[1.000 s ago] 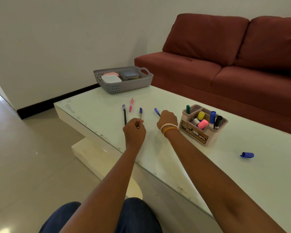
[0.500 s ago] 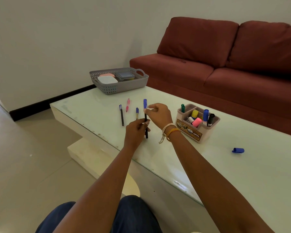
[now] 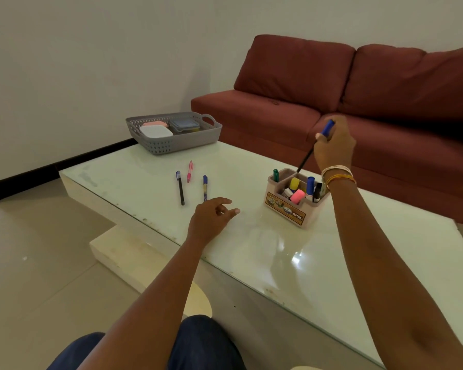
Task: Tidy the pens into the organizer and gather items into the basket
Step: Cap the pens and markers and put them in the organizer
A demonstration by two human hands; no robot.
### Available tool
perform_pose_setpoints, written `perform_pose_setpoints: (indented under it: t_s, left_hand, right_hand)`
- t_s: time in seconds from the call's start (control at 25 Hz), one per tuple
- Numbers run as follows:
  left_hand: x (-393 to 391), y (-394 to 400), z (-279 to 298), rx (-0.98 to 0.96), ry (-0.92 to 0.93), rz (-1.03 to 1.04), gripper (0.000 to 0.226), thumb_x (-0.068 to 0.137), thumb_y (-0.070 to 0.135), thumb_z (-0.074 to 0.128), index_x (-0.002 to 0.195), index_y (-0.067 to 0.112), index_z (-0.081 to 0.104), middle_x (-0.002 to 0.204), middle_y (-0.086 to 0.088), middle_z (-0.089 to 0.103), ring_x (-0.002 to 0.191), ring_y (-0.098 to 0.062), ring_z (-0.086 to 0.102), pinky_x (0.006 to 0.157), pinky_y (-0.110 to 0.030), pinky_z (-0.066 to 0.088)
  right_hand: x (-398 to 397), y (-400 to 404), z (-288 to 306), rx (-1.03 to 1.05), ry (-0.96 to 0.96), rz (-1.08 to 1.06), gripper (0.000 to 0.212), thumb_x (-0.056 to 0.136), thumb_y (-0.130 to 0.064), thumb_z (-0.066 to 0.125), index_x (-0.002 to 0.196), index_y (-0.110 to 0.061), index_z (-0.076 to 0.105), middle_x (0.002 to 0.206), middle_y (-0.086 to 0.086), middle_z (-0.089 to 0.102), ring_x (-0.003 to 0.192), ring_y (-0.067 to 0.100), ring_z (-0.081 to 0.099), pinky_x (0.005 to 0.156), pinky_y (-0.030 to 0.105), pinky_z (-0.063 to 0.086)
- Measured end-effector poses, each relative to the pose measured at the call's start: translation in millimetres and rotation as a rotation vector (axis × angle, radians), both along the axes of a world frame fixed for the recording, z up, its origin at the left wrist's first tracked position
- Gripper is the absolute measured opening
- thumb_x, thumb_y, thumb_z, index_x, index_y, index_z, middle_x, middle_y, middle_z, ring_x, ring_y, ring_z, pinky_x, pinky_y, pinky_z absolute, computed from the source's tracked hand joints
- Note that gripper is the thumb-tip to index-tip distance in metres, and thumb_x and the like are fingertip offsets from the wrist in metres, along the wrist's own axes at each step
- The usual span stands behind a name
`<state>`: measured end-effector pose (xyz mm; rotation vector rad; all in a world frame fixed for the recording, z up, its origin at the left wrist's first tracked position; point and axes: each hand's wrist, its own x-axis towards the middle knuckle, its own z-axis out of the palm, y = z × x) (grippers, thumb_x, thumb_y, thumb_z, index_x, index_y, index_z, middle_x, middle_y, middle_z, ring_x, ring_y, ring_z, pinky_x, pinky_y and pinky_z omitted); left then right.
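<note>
My right hand (image 3: 334,145) grips a blue-capped black pen (image 3: 306,158), tilted, its tip just over the back compartment of the beige organizer (image 3: 286,209). The organizer holds several markers and highlighters. My left hand (image 3: 211,218) hovers low over the table, fingers loosely apart, holding nothing. Three pens lie on the table to its left: a black pen with a blue cap (image 3: 180,187), a pink pen (image 3: 189,171) and a dark pen with a blue cap (image 3: 205,187). The grey basket (image 3: 182,144) stands at the far left corner.
The basket holds a white box (image 3: 156,131), a pink box (image 3: 155,124) and a clear lidded container (image 3: 184,124). The glass-topped table (image 3: 278,252) has a red sofa (image 3: 358,102) close behind it. My knee (image 3: 198,343) is below the near edge.
My right hand lifted the blue-capped pen and carried it right, over the organizer. My left hand let go of it and stayed low near the table. The view shifted left.
</note>
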<state>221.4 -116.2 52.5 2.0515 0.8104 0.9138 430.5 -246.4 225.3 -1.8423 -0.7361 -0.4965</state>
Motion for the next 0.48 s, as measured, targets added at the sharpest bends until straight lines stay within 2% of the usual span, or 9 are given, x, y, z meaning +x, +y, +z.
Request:
perform_pose_setpoints:
  t_s: [0.12,0.24,0.32,0.4,0.48]
  left_hand:
    - [0.7,0.3,-0.9,0.003,-0.001,0.008,0.036,0.077,0.046,0.073,0.105,0.023,0.07,0.074,0.009,0.065,0.072,-0.003,0.06,0.073,-0.02,0.049]
    - [1.0,0.6,-1.0,0.017,0.006,0.015,0.036,0.077,0.044,0.074,0.104,0.021,0.07,0.074,0.008,0.065,0.073,-0.006,0.061,0.074,-0.022,0.051]
    - [1.4,0.8,-1.4,0.012,0.006,0.019,0.035,0.077,0.044,0.074,0.104,0.021,0.07,0.074,0.008,0.065,0.072,-0.006,0.06,0.073,-0.021,0.05]
    - [2.0,1.3,-1.3,0.013,-0.001,0.015,0.035,0.077,0.044,0.074,0.103,0.021,0.07,0.072,0.008,0.065,0.07,-0.003,0.06,0.072,-0.018,0.048]
    - [1.3,1.7,-0.9,0.014,0.001,0.017,0.034,0.077,0.043,0.074,0.103,0.02,0.071,0.071,0.008,0.064,0.069,-0.002,0.059,0.071,-0.016,0.047]
  right_hand:
    - [16.2,-4.4,-17.8,-0.112,0.064,-0.03,0.031,0.091,-0.005,0.056,0.121,-0.009,0.056,0.108,0.018,0.065,0.089,0.023,0.053,0.077,0.021,0.037]
    - [31.8,-1.5,-25.8,-0.253,0.149,-0.016,0.021,0.089,-0.009,0.057,0.108,-0.012,0.065,0.111,0.014,0.067,0.102,0.03,0.061,0.086,0.028,0.047]
    - [38.6,0.7,-30.4,-0.343,0.231,0.053,0.014,0.088,-0.012,0.06,0.096,-0.014,0.071,0.104,0.015,0.071,0.096,0.032,0.068,0.091,0.035,0.053]
    - [40.2,-0.2,-31.7,-0.436,0.3,0.111,0.019,0.091,-0.016,0.058,0.1,-0.007,0.072,0.1,0.016,0.071,0.088,0.031,0.069,0.086,0.036,0.055]
    - [41.5,-1.5,-31.3,-0.449,0.34,0.112,0.026,0.094,-0.02,0.054,0.099,-0.001,0.071,0.099,0.018,0.071,0.09,0.033,0.068,0.089,0.039,0.053]
